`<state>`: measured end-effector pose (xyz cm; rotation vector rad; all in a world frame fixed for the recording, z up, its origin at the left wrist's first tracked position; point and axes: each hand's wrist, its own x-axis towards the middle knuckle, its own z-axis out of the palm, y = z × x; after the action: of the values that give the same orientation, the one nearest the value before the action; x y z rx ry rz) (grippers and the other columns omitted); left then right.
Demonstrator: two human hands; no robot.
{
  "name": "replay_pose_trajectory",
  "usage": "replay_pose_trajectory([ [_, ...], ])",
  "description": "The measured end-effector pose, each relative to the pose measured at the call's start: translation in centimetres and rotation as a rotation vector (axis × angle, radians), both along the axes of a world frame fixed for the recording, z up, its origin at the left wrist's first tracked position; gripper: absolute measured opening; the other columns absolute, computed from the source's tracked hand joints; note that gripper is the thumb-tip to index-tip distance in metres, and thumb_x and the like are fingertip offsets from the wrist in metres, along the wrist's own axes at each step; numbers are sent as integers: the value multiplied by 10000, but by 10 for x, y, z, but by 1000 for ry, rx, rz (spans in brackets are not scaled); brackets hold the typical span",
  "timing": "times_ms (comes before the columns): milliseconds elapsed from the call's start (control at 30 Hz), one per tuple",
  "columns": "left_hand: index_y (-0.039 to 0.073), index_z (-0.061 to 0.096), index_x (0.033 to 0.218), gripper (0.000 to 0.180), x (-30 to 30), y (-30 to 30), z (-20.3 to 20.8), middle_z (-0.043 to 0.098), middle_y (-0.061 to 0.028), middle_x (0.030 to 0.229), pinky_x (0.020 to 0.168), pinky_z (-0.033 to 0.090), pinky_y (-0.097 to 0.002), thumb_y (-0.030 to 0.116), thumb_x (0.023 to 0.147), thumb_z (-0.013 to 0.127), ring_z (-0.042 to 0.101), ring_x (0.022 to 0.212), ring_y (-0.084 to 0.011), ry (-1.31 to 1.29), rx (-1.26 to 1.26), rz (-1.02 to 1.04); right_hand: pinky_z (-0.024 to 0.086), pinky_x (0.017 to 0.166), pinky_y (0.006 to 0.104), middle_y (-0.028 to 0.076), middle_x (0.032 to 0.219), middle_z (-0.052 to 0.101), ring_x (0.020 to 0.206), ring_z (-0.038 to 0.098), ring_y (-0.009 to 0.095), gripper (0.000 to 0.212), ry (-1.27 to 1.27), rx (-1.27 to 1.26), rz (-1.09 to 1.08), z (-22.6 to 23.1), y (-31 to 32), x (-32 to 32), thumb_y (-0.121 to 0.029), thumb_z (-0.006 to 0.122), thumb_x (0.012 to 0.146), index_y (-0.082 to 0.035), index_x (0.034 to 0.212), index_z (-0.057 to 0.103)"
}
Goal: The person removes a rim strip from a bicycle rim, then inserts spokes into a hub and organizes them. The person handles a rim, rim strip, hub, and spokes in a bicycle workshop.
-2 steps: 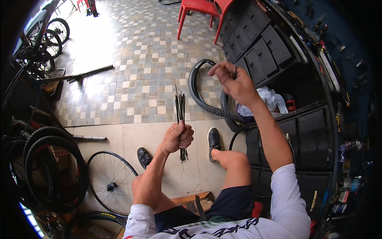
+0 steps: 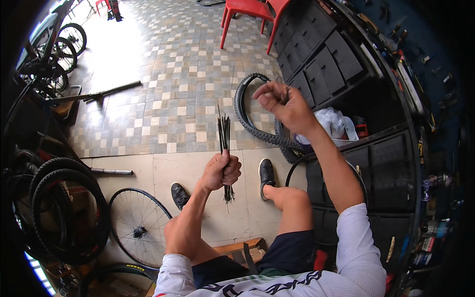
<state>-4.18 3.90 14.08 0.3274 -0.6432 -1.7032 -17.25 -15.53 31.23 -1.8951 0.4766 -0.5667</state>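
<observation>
My left hand [image 2: 222, 171] is closed in a fist around a bundle of thin black bicycle spokes [image 2: 224, 132]. The bundle stands nearly upright, sticking out above and below the fist, and one spoke rises higher than the others. To the right and farther forward, my right hand [image 2: 287, 106] is raised with its fingers curled, apart from the bundle. A small dark thing shows at its fingers; I cannot make out what it is. Behind that hand, a knobby bicycle tyre [image 2: 241, 106] lies on the floor beside the drawers.
A spoked wheel [image 2: 140, 231] and stacked black tyres [image 2: 69, 213] are at my left. Black drawers [image 2: 378, 171] line the right, with a white plastic bag [image 2: 330, 123] in an open bay. A red chair [image 2: 249, 9] stands ahead. A metal stand [image 2: 114, 89] lies far left.
My right hand has shifted slightly left and down, its fingers turning a little. My left hand and the spokes stay in place.
</observation>
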Motion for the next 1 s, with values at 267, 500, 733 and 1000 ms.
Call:
replay_pose_trajectory([
  [267, 117, 373, 660, 661, 2, 1, 4, 302, 22, 576, 402, 185, -252, 681, 1004, 397, 241, 468, -79, 47, 57, -84, 289, 533, 235, -110, 671, 399, 602, 361, 14, 317, 250, 116, 149, -19, 28, 25, -218, 831, 847, -29, 1050, 678],
  [500, 113, 389, 696, 638, 0, 4, 5, 293, 34, 577, 402, 170, -251, 663, 1018, 382, 253, 458, -75, -33, 102, 63, 305, 527, 238, -100, 661, 416, 597, 375, 25, 249, 300, 70, 129, -26, 23, 29, -148, 795, 831, -28, 1014, 677],
  [733, 73, 457, 773, 636, 0, 6, 6, 309, 18, 577, 393, 177, -257, 653, 1022, 381, 250, 438, -80, -139, 118, 103, 330, 531, 255, -80, 646, 429, 596, 396, 40, 244, 350, 52, 122, -23, 23, 28, -185, 783, 809, -37, 971, 677],
  [1000, 82, 524, 797, 598, 4, 6, 10, 390, 40, 559, 401, 242, -240, 582, 1071, 344, 329, 432, -61, -443, 140, 237, 320, 544, 219, -110, 694, 460, 628, 389, -1, 186, 359, 0, 110, -30, 26, 28, -123, 777, 847, -39, 962, 657],
])
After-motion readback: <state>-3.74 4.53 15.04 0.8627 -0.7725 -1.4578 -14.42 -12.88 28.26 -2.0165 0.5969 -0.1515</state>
